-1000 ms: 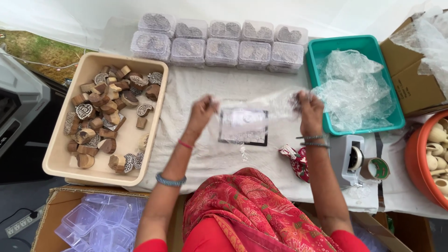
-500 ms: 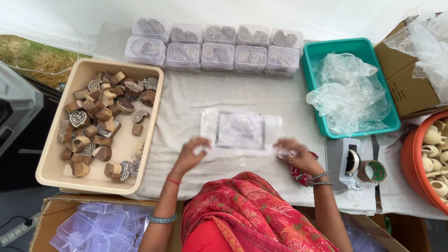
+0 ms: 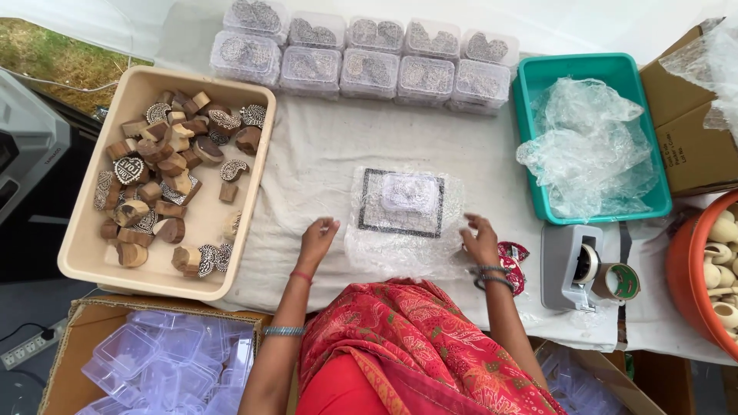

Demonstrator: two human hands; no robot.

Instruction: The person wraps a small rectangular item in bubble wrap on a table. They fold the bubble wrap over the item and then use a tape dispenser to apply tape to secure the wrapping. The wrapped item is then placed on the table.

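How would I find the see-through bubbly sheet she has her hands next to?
Look at the white cloth table, then the space between her left hand and right hand. The bubble wrap sheet lies flat there over a dark-bordered square, unlike the crumpled plastic in the green tray.

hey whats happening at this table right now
A person at a cloth-covered table has a sheet of clear bubble wrap spread flat over a dark-bordered square pad, with a small clear plastic box at its middle. The left hand and right hand rest open at the sheet's two sides, gripping nothing. A beige tray of carved wooden stamp blocks sits to the left, a teal tray of crumpled plastic and a grey tape dispenser to the right.
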